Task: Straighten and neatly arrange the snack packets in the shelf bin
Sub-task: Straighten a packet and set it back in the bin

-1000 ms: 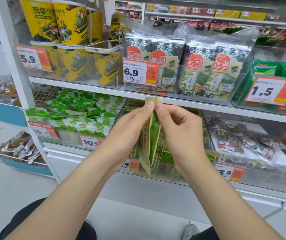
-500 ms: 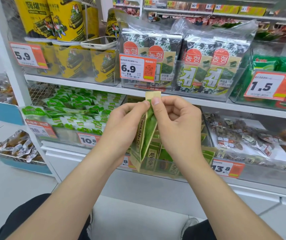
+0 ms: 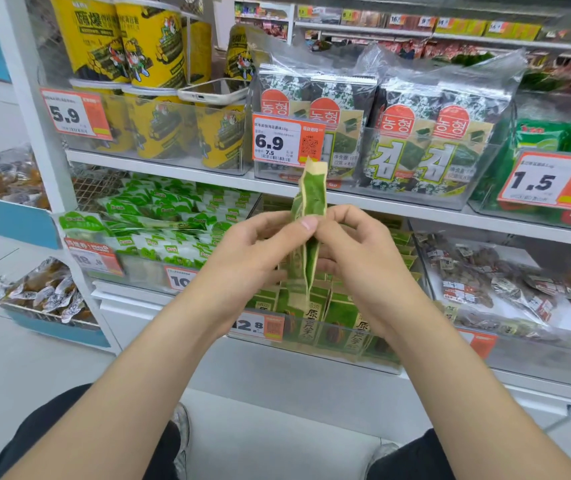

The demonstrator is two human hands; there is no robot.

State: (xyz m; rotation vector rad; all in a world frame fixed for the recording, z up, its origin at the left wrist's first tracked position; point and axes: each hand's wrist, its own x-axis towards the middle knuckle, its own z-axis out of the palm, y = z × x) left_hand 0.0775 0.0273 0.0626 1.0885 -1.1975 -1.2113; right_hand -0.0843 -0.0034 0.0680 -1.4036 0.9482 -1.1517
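A green and tan snack packet (image 3: 309, 199) stands edge-on and upright in front of me, above the clear shelf bin (image 3: 311, 355). My left hand (image 3: 256, 251) pinches its left side with thumb and fingers. My right hand (image 3: 356, 251) pinches it from the right, thumb tip at the packet's middle. The packet's top sticks up above both hands; its lower end hangs between my palms. More matching green packets (image 3: 343, 313) stand in rows inside the bin behind my hands, partly hidden.
To the left is a bin of light green packets (image 3: 159, 223); to the right, a bin of brown wrapped snacks (image 3: 485, 285). The shelf above holds yellow tubs (image 3: 152, 39), a phone (image 3: 211, 91) and seaweed packs (image 3: 426, 133). Price tags line the bin fronts.
Both hands have slid down the packet from its top edge to its middle, so more of its top now shows. The packet has lifted slightly relative to the bin.
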